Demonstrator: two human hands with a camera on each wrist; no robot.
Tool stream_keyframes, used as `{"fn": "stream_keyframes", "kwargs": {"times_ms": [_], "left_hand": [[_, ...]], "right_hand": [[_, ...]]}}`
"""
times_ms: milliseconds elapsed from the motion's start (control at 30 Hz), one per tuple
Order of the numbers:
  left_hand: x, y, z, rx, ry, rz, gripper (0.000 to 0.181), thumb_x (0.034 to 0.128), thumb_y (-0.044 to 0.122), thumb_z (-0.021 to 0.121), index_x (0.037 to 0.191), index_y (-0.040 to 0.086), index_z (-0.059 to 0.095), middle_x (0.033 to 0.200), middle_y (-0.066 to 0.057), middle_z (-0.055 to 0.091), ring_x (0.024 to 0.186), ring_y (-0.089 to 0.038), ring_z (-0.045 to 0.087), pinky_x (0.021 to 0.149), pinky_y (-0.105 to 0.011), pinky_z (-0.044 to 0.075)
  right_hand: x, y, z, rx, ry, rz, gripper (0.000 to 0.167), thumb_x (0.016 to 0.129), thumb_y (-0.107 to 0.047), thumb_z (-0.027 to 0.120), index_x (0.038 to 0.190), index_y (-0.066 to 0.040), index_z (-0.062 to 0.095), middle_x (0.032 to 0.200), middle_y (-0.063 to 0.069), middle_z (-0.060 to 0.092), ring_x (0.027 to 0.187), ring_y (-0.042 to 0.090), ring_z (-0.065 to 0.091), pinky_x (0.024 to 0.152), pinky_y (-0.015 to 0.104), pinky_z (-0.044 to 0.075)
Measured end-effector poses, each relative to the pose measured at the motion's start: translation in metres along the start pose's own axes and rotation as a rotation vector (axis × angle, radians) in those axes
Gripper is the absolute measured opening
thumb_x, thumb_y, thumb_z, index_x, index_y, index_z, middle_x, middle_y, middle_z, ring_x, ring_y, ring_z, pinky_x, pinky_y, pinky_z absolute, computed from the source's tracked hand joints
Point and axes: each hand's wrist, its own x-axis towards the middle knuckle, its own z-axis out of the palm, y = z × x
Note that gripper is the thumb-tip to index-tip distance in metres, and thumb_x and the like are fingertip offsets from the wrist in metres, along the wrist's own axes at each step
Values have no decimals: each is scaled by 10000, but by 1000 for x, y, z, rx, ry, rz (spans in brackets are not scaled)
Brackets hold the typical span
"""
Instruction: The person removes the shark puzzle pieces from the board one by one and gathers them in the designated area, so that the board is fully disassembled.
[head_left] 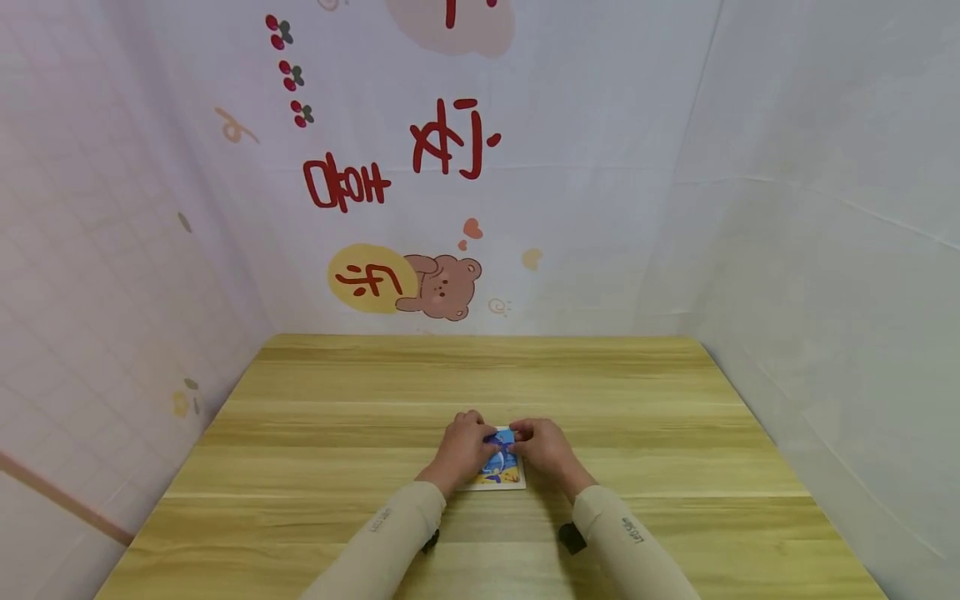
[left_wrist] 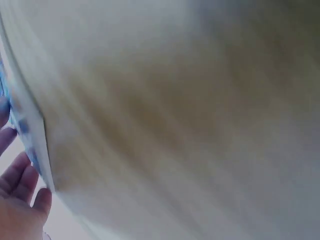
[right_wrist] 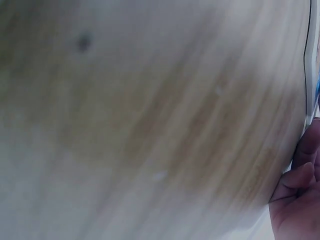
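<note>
A flat square picture board with a pale rim lies on the wooden table, showing a blue sea scene over a yellow lower part; it looks like a small jigsaw. On its upper left my left hand rests, thumb and a fingertip touching the picture. The left wrist view shows slightly bent fingers along the board's edge. At the upper right, my right hand touches the picture with thumb and forefinger; its other fingers are curled beside the rim. Whether it pinches a piece is hidden.
The wood-grain table spreads around the board on all sides. White printed cloth hangs behind it and along both sides. Dark straps show under the sleeves at the wrists.
</note>
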Motion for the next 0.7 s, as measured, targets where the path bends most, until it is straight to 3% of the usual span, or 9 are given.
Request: {"fn": "stream_keyframes", "kwargs": {"times_ms": [133,267,467,700], "left_hand": [[-3,-6,-7,8,-70,65,317,935,206,700,1200,33,709,1186,-119,605,1097,-293,550,960,-435,456],[-10,-11,-11,106,-113,134,312,950,253,685,1196,64,721,1288,-165,585,1186,-328,548,1009,-445,440],[-20,-15,-13,153,-109,190,284,965,288,668,1167,99,731,1286,-155,586,1204,-309,536,1016,-443,438],[-24,-19,-10,146,-94,194,296,976,277,652,1214,110,710,1321,-144,571,1243,-300,518,1029,-434,431]], "right_hand": [[1,2,0,6,-1,-3,275,885,-21,724,1158,12,706,934,33,672,868,176,588,816,354,524],[2,4,0,6,-5,1,271,886,-24,723,1154,11,707,931,28,668,866,174,580,828,357,519],[3,5,1,-4,-7,-12,263,884,-25,725,1145,4,712,932,21,675,864,169,584,840,366,520],[1,6,0,-38,12,-82,256,877,-37,734,1130,1,718,917,16,679,848,164,587,842,387,518]]}}
